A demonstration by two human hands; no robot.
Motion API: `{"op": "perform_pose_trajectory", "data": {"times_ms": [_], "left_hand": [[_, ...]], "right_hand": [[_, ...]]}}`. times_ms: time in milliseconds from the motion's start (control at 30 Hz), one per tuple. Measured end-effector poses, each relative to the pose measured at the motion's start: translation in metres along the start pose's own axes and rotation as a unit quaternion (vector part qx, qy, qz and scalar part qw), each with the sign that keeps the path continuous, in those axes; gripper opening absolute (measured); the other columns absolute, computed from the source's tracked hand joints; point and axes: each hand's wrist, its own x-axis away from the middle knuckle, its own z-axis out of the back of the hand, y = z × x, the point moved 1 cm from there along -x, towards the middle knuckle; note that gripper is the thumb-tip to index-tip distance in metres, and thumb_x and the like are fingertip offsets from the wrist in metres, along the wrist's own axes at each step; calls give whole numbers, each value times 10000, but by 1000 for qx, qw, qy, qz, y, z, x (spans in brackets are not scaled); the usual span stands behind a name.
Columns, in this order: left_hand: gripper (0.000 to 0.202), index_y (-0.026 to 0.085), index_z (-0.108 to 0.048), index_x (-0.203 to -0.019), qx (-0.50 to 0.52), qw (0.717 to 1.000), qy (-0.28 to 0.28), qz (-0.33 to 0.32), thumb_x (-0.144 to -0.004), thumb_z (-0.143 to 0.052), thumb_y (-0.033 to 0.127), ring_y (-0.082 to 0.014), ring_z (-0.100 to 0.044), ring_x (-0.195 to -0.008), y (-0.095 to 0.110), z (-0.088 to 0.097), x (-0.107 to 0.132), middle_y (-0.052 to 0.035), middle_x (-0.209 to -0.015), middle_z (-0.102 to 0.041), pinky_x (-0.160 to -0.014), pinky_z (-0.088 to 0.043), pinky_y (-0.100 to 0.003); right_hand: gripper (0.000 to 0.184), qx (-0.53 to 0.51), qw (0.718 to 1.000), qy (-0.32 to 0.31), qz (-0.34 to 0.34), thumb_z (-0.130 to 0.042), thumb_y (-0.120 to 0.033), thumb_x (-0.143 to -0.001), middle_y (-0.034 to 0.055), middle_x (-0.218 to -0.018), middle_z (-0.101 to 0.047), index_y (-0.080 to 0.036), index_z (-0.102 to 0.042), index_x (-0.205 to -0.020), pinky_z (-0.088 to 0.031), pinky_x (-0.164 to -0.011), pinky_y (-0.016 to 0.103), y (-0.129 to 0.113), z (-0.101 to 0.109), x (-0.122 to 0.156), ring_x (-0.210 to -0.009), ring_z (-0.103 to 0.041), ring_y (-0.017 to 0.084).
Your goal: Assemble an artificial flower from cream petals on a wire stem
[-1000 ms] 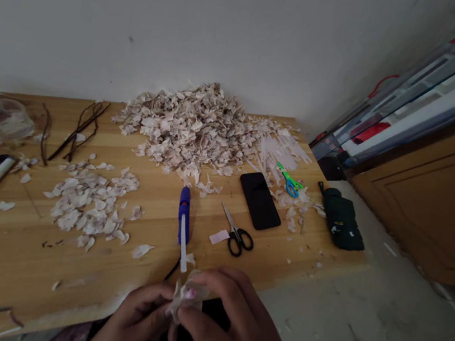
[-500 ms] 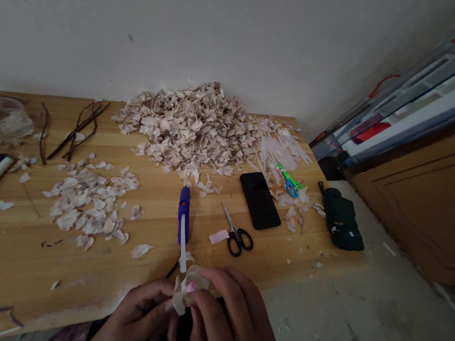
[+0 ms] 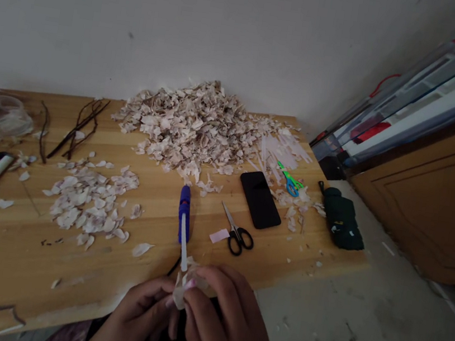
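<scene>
Between my fingertips at the table's near edge is a small flower (image 3: pixel 179 297) of pale, papery petals with a pinkish bit at its middle. My left hand (image 3: pixel 142 314) pinches it from the left side. Thumb and fingers of my right hand (image 3: pixel 227 317) close on its petals from the right and hide part of it. Just beyond the flower lies a blue glue gun (image 3: pixel 184 204), a white glue stick (image 3: pixel 184 243) jutting toward me. Black-handled scissors (image 3: pixel 236 233) rest to its right beside a small pink paper piece (image 3: pixel 219 236).
A large heap of dried petals (image 3: pixel 199 127) stands against the wall, with a smaller spread (image 3: pixel 87 201) at left. Around the right side are a black phone (image 3: pixel 260 199), green-blue scissors (image 3: pixel 289 180), pale strips (image 3: pixel 283 149) and a dark green pouch (image 3: pixel 341 220). Twigs (image 3: pixel 78 130) lie back left.
My right hand has shifted slightly left, its fingers now covering more of the flower's middle. My left hand stays nearly in place, and the things on the table have not moved.
</scene>
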Motion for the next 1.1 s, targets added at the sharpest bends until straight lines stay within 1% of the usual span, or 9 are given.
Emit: {"op": "perform_pose_trajectory", "data": {"times_ms": [133, 267, 400, 567, 733, 900, 1100], "left_hand": [[456, 196, -698, -865, 6, 1000, -4, 12, -903, -652, 648, -54, -409, -401, 0, -2, 1, 30, -625, -648, -376, -303, -154], [443, 206, -684, -872, 15, 1000, -5, 11, -900, -657, 647, -55, -380, -393, 0, -4, 0, 49, -605, -611, -371, -287, -161], [439, 210, -673, -876, 9, 1000, -5, 6, -914, -637, 645, -57, -388, -393, 1, -3, 1, 42, -624, -632, -373, -294, -166], [417, 214, -688, -873, -2, 1000, 3, -15, -917, -649, 627, -66, -405, -427, 5, -4, 1, 44, -629, -631, -400, -300, -170], [359, 235, -724, -879, -22, 999, 7, -37, -946, -640, 578, -73, -423, -433, 10, -4, 1, 36, -650, -639, -382, -309, -166], [315, 256, -753, -883, -36, 998, 14, -57, -958, -644, 542, -76, -417, -441, 12, -3, 4, 39, -658, -635, -377, -311, -158], [314, 246, -766, -870, -16, 997, 6, -73, -948, -666, 533, -73, -404, -425, 18, -7, 3, 37, -655, -637, -361, -290, -162]], "right_hand": [[228, -6, 1000, -7, -6, -499, -121, -987, 107, -1044, -749, -172, -720, -961, -630, -807, 360, 0, -1, 0, -936, -703, 250], [233, -1, 1000, -8, -6, -491, -121, -983, 107, -1061, -751, -171, -718, -968, -630, -823, 360, -1, -3, 0, -945, -702, 251], [223, -4, 1000, -1, -26, -506, -94, -948, 117, -1058, -749, -158, -717, -981, -634, -801, 380, 0, -2, 1, -936, -695, 263], [222, 4, 1000, -4, -29, -504, -99, -949, 109, -1061, -746, -170, -711, -986, -632, -791, 370, -2, -2, 3, -938, -700, 258], [218, 22, 999, 6, -31, -510, -100, -948, 107, -1046, -753, -167, -714, -985, -640, -776, 379, -2, -2, 5, -931, -709, 267], [215, 20, 1000, -4, -23, -521, -79, -943, 106, -1041, -758, -161, -716, -976, -644, -763, 377, -1, -2, 5, -920, -713, 267], [200, 16, 1000, 15, -20, -531, -86, -950, 105, -1011, -753, -158, -718, -945, -637, -774, 369, 1, -2, 3, -909, -701, 254]]}}
